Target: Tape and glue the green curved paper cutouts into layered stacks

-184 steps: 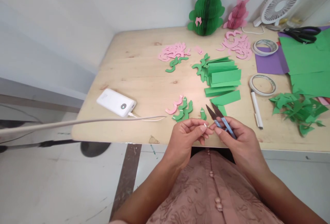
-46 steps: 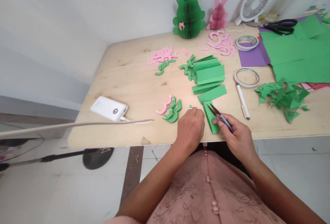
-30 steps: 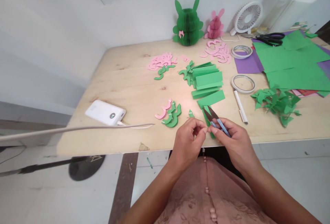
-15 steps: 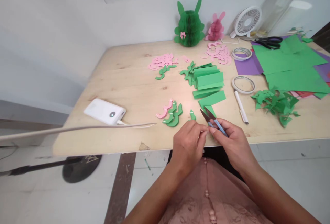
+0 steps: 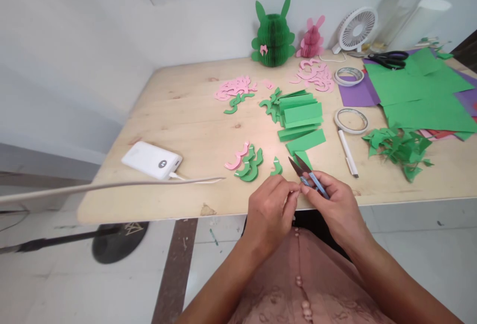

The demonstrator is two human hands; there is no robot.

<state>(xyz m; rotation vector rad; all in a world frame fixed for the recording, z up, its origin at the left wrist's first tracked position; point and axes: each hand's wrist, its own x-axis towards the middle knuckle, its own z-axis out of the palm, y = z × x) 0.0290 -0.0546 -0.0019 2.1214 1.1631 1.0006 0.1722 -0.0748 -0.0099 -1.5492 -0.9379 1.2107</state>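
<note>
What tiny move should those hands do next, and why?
Perhaps the bare left hand should ease back from the bare right hand: their fingertips appear to meet close to the spread dark metal blades of the small blue-handled scissors in the right hand. Anything pinched there is too small to make out.

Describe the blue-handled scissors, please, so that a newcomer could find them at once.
Start at the wooden table and go to the right hand at its near edge. That hand holds the blue-handled scissors, their dark blades open and pointing away from the person. The blue handles set them apart from the black scissors near the white fan.
</note>
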